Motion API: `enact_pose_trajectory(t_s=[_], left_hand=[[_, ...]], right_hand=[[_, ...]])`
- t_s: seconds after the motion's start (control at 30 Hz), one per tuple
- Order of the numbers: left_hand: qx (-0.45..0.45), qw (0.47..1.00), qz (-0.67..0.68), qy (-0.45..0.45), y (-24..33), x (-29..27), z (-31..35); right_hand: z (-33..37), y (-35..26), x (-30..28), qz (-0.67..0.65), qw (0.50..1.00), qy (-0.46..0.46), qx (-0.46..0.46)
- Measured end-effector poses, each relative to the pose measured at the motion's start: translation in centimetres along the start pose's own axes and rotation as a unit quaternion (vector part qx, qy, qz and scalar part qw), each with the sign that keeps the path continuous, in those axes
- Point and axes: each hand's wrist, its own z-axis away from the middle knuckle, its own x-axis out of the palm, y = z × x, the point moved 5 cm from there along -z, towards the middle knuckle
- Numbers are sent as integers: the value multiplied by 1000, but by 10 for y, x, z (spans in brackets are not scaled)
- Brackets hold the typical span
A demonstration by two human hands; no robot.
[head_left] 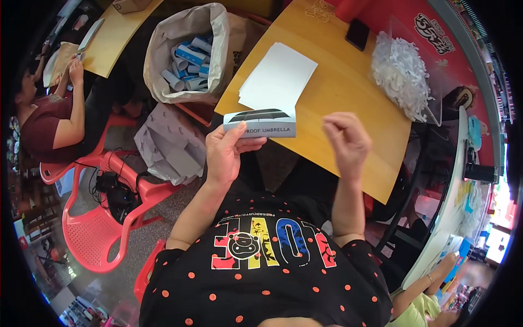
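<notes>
A bent grey card (280, 123) with a black umbrella picture is gripped between the thumb and fingers of the left hand (223, 158), by the near left corner of the yellow table (332, 71), while the right hand (350, 143) is held loosely closed above the near edge farther right, with nothing seen in it. Because the card is supported by one hand only, it could be sprung open by a slackened thumb or creased by too hard a press. The loose white sheets (280, 76) near the left edge could be knocked askew by a low sweep.
</notes>
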Motion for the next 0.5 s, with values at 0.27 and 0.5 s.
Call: enact_pose_trajectory(t_s=[0.27,0.5], left_hand=[[18,999,-32,-8,-3,9,3],[49,996,-63,-34,-5,8,8]], right_hand=[[24,7,36,-57,995,-18,81],[37,23,41,-169,960,22,224]])
